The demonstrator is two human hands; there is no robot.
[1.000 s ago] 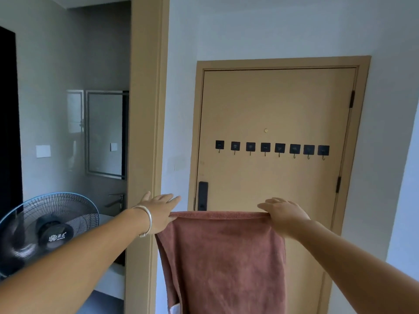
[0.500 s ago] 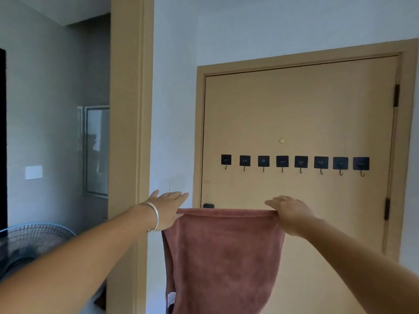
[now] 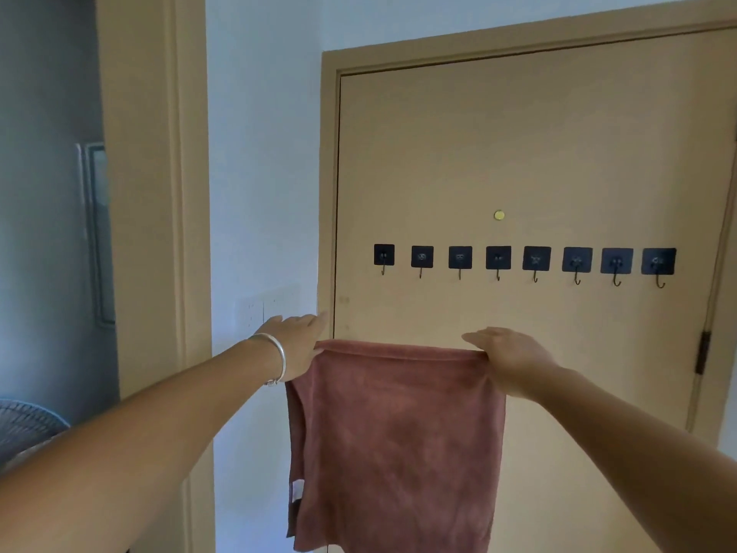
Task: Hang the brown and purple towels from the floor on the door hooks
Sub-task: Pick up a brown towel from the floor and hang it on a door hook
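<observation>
Both arms are stretched forward; the brown towel (image 3: pixel 395 441) is pinched at its top corners by the left hand (image 3: pixel 297 345) and right hand (image 3: pixel 508 355), top edge level between them, length hanging straight down below the 8 door hooks (image 3: pixel 498 259)

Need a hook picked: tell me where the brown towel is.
Head view, lower middle: the brown towel hangs stretched between left hand and right hand, below the door hooks.

brown towel (image 3: pixel 399 441) | hanging flat from my grip, top edge taut | below the door hooks (image 3: pixel 498 259), unhooked
</observation>
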